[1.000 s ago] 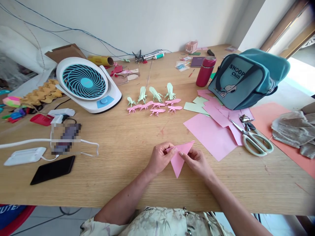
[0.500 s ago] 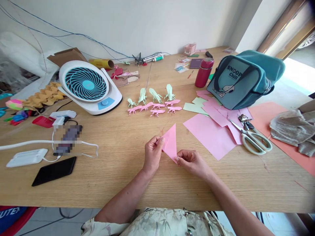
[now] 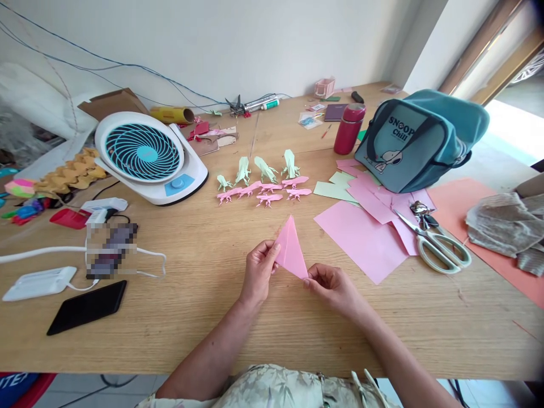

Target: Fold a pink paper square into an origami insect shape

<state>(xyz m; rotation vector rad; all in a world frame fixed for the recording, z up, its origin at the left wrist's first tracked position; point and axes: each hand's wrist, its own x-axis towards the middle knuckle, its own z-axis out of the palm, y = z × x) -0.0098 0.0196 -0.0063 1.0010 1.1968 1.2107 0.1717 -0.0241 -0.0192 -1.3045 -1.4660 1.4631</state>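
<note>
A pink sheet of origami paper [image 3: 292, 252], folded to a triangle, is held above the wooden table with its tip pointing away from me. My left hand [image 3: 258, 267] pinches its left corner between thumb and fingers. At the lower right corner, my right hand [image 3: 329, 285] grips the paper by thumb and forefinger, other fingers curled. Beyond the triangle stand several folded pink paper insects [image 3: 269, 198] and, behind them, several pale green ones [image 3: 266, 169]. A flat pink sheet [image 3: 361, 238] lies to the right of my right hand.
Scissors [image 3: 442, 249] and keys [image 3: 420, 209] lie on the right beside paper scraps [image 3: 369, 198]. A blue bag [image 3: 403, 141] and red flask [image 3: 349, 129] stand behind them. On the left are a fan [image 3: 147, 158], a black phone [image 3: 87, 306] and a white cable [image 3: 42, 250].
The pink triangle has turned so that its tip leans further left, and a crease now shows on its face. Both hands keep hold of its corners. The view has shifted slightly.
</note>
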